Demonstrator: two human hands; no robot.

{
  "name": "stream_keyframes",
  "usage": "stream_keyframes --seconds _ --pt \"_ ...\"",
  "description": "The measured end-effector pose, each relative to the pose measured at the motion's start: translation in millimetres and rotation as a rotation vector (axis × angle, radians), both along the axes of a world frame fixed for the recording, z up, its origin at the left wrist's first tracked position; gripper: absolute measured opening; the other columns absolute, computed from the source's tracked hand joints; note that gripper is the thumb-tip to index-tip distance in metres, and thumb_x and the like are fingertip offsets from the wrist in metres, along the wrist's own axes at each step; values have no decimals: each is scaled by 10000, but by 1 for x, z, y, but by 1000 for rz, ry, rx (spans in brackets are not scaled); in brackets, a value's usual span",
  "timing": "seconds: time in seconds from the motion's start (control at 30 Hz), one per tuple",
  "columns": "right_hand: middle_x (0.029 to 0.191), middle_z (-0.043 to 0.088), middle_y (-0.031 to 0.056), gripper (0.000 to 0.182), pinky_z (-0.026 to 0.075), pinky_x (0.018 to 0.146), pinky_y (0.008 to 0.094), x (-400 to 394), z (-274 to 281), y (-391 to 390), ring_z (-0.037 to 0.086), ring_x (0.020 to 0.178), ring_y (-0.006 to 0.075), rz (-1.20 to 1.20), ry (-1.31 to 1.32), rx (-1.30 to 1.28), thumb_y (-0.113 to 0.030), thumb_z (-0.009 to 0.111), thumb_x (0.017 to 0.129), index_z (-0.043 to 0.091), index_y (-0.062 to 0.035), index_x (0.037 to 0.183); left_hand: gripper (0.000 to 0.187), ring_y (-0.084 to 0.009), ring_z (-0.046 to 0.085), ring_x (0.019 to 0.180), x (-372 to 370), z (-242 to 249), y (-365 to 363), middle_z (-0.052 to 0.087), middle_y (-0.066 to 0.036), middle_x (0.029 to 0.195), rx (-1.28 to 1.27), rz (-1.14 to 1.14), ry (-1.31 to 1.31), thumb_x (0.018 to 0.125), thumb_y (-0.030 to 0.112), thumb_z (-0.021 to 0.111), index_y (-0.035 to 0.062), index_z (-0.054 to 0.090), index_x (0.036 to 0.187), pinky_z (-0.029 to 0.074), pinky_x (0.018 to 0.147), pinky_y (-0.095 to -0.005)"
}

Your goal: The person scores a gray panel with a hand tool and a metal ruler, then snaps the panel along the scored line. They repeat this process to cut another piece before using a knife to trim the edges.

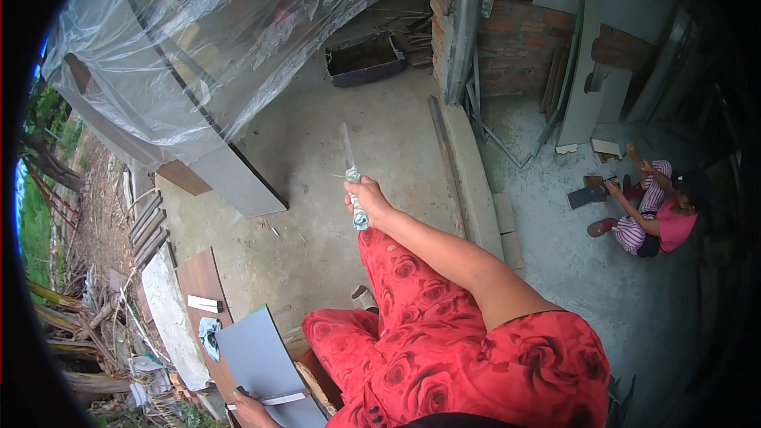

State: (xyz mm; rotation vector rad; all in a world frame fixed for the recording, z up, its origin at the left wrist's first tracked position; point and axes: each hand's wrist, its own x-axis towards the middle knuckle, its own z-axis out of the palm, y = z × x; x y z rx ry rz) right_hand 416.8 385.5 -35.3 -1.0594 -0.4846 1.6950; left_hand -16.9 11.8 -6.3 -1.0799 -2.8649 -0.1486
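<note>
The landmark for this record is the grey board [247, 342], which is lying at the wearer's left side. The right hand [366, 201] is closing firmly round the cloth-wrapped handle of a bladed tool [361, 217], which it is holding well beyond and to the right of the grey board. The blade is pointing away from the wearer; the wrapping is presumably serving as padding for the palm.

The left hand [254, 410] is touching the near end of the grey board, beside a white strip [285, 399] that is lying across it. The hand is likely steadying the strip, perhaps as a straight guide; whether its fingers are clamping or merely pressing cannot be told, the hand being partly out of view.

A brown board [201, 271] is lying along the left of the grey board, carrying a crumpled cloth [208, 338] just beside the grey board's edge and a white block [204, 303] farther along, probably keeping both within reach. Well to the right of the grey board, another person [672, 226] is sitting low, holding a dark panel [587, 196].
</note>
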Motion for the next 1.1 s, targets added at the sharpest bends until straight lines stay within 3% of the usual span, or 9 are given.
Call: stream_keyframes --seconds 0.07,0.13,0.27,0.33,0.37,0.53,0.63,0.9,1.1 --pt "612 527 24 165 382 383 217 -15 3 -30 474 427 79 484 -33 222 -217 543 858 481 -70 901 430 -326 565 678 -17 -15 -8 574 -144 681 91 73 -46 879 338 320 5 590 910 431 658 -429" --pt "610 519 20 147 380 381 221 -34 1 -67 469 426 78 731 16 185 -209 532 867 482 -75 897 549 -305 552 596 -28 -20 -13 559 -110 544 186 143 -82 895 421 283 -27 595 845 405 628 -423" --pt "600 536 55 129 384 368 246 -78 -54 -141 481 409 115 598 57 -222 -188 533 859 498 -64 870 555 -299 549 593 0 3 0 565 -115 547 257 223 -144 894 419 285 -33 602 842 404 626 -419" --pt "578 516 88 117 379 371 301 -83 -84 -168 494 424 172 765 -11 -374 -137 521 824 492 -24 820 559 -291 546 584 2 3 1 565 -117 550 276 160 -157 893 419 283 -36 606 863 402 614 -414" --pt "572 514 104 109 386 368 328 -83 -97 -172 495 424 187 891 -69 -356 -114 520 800 497 -8 810 568 -289 545 581 4 5 2 563 -120 545 243 168 -156 891 422 275 -37 610 861 402 615 -413" --pt "507 501 111 161 394 372 348 -90 -99 -149 519 416 214 913 -273 -118 -143 560 753 510 0 700 580 -310 555 600 7 9 5 577 -148 586 181 197 -184 890 422 271 -56 600 882 407 632 -436" --pt "555 532 107 240 401 368 323 -100 -119 -142 513 412 183 838 -427 -231 -194 583 791 499 18 864 582 -307 553 590 2 8 2 573 -146 578 161 184 -167 889 421 267 -55 603 874 409 625 -434" --pt "537 518 102 270 406 376 319 -95 -102 -145 501 405 179 1042 -447 -145 -186 589 795 515 47 909 581 -291 549 576 -8 -2 -3 562 -151 569 201 161 -174 894 417 269 -59 602 913 414 593 -413" --pt "532 528 102 267 417 381 318 -100 -110 -148 519 415 188 1033 -474 -149 -214 579 806 531 39 875 574 -277 549 578 -3 4 -1 560 -140 567 204 211 -204 895 413 278 -61 602 887 413 594 -405"
